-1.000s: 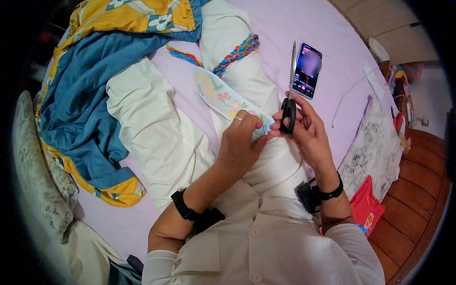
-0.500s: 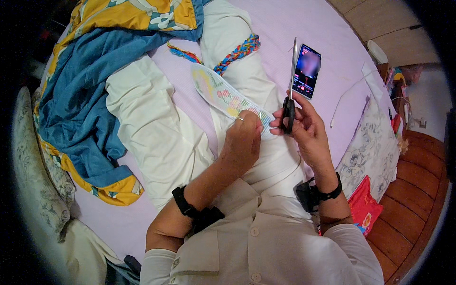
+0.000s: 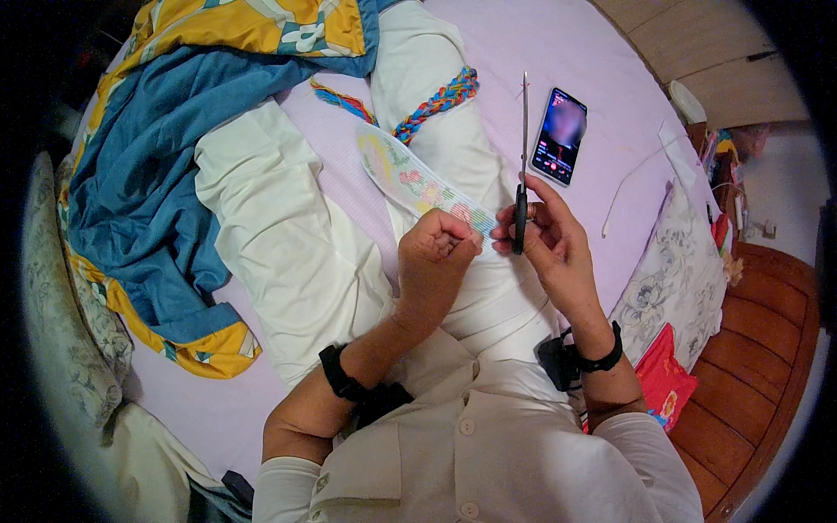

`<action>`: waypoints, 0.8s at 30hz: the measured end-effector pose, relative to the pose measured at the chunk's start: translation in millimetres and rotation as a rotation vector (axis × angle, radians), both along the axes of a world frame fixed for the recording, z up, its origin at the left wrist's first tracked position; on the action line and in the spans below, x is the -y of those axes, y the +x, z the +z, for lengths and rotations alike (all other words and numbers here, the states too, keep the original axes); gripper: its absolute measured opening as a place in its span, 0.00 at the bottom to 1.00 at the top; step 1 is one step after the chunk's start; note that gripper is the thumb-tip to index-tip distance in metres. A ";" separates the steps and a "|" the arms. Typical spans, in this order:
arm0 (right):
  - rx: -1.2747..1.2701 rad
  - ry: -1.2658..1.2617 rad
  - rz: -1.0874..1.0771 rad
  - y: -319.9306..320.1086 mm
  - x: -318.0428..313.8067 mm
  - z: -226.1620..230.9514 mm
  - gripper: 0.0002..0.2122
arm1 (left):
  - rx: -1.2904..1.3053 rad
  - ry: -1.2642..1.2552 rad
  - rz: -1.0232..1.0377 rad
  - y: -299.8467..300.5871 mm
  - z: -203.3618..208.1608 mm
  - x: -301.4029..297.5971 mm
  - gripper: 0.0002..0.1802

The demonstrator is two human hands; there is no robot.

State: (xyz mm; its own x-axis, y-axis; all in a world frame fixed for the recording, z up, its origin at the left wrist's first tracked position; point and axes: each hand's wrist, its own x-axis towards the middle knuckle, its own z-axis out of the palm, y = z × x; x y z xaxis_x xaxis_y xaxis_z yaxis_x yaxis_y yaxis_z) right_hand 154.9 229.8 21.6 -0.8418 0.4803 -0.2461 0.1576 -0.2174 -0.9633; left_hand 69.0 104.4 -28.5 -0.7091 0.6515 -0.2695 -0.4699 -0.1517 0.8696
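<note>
A white embroidered insole (image 3: 408, 177) with pink, yellow and green flower stitching lies across my right thigh, its narrow end by my hands. My left hand (image 3: 438, 261) is closed in a pinch beside that end; anything between its fingertips is too small to make out. Hooked in my right hand (image 3: 558, 248) is a pair of black-handled scissors (image 3: 520, 213), blades pointing away from me and seen nearly edge-on. The right fingertips are close to the insole's end, and I cannot tell whether they touch it.
Beyond the insole a braided multicolour cord (image 3: 436, 106) rests across my leg. To the right lie a lit phone (image 3: 561, 138) and a white cable (image 3: 617, 193) on the lilac sheet (image 3: 497, 44). A blue and yellow quilt (image 3: 144, 174) is bunched at left; a red cloth item (image 3: 667, 379) sits at right.
The scissors have turned from a wider view to nearly edge-on and shifted slightly left. My left hand has rolled a little, showing more of its curled fingers.
</note>
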 end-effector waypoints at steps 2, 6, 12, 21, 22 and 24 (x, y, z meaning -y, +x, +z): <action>0.007 0.006 0.000 -0.5 0.2 0.8 0.25 | 0.016 -0.003 -0.019 -3.6 3.7 -0.2 0.05; 0.025 0.050 -0.012 -0.7 1.4 2.6 0.25 | -0.041 -0.017 -0.141 -8.4 -5.0 1.8 0.08; 0.134 0.522 -0.006 21.1 -9.7 15.0 0.23 | 0.043 0.085 -0.123 -10.1 -4.6 -6.8 0.07; 0.522 1.276 0.149 62.8 -28.1 54.3 0.27 | -0.809 -0.064 0.071 -7.5 -3.3 -18.0 0.05; 0.517 1.282 0.149 67.2 -29.9 56.1 0.27 | -0.725 -0.051 0.043 -7.4 -2.3 -17.6 0.04; 0.504 1.290 0.145 76.1 -34.0 59.0 0.27 | -0.561 -0.029 -0.015 -9.5 0.5 -15.8 0.03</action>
